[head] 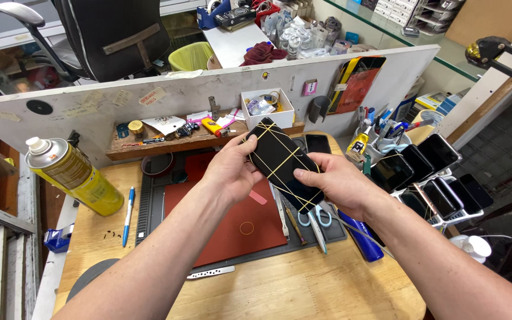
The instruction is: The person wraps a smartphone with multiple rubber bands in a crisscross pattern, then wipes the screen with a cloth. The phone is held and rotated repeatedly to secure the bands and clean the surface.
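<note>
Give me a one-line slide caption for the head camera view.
Left hand and right hand hold a black phone bound with yellow rubber bands above a red mat.

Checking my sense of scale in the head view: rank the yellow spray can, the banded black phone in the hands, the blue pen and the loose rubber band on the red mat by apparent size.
1. Yellow spray can.
2. Black phone, though held nearer the camera, so this is unsure.
3. Blue pen.
4. Rubber band.

Dark phone (285,166), screen blank, crossed by yellow rubber bands, in your hands. Row of dark-screened phones (431,169) in rack at right. Yellow-labelled spray can (72,175) at left. Small white box (266,109) against partition.
</note>
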